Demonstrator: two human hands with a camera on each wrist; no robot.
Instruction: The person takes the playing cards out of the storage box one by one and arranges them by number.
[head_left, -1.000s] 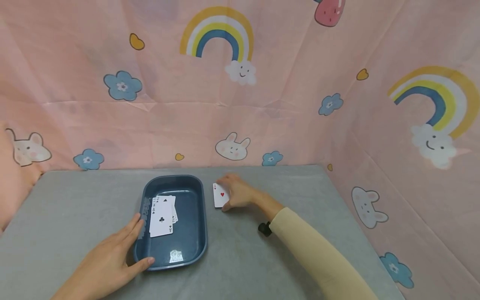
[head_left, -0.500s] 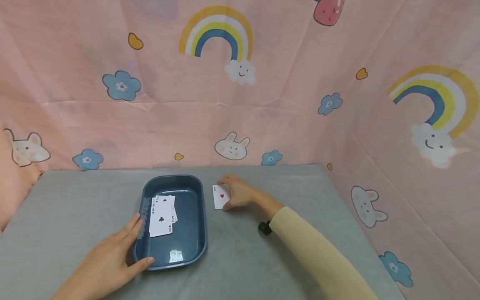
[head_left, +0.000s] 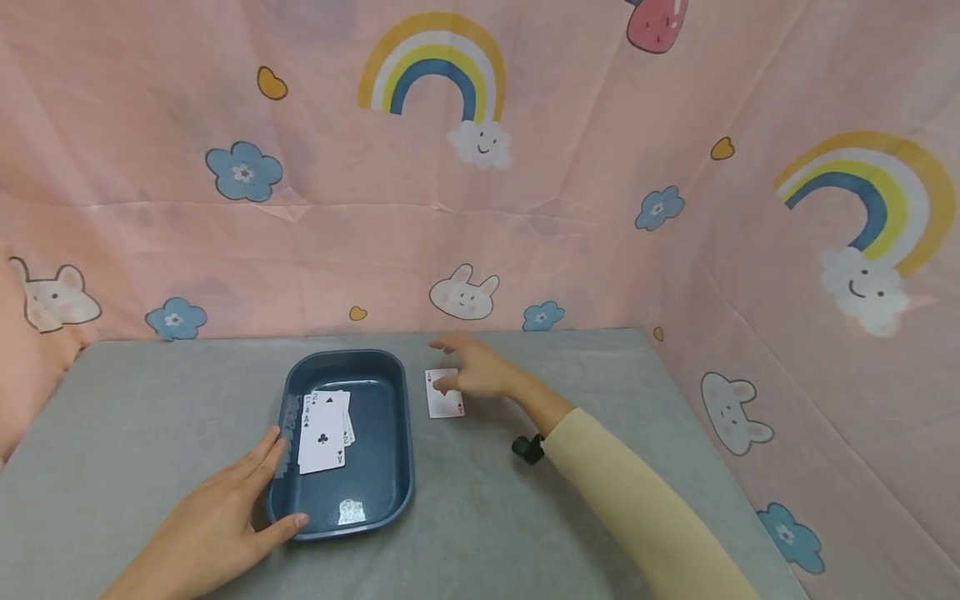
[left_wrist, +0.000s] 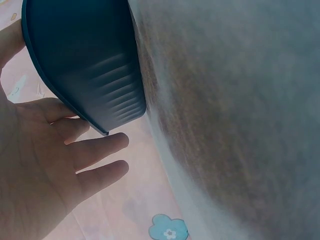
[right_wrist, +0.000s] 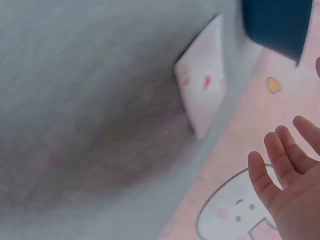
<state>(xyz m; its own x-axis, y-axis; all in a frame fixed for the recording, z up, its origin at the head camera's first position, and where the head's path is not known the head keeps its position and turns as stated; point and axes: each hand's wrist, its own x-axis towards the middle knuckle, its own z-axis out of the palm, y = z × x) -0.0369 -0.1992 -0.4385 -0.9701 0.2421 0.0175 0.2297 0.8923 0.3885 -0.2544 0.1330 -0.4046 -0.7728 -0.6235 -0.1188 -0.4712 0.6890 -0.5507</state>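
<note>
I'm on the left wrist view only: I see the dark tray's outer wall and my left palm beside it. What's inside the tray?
Observer: Face-up playing cards lie in the blue tray; the top one shows a club.
Operator: Where is the right hand?
Observer: The right hand hovers with fingers spread above a heart card, no grip on it.
Operator: Is that card in the tray?
Observer: No, it lies flat on the grey table, just right of the tray.
Operator: Is my left hand gripping the tray?
Observer: The left hand rests open against its near-left corner.

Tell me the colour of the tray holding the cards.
Dark blue tray; the head view shows it best.
</note>
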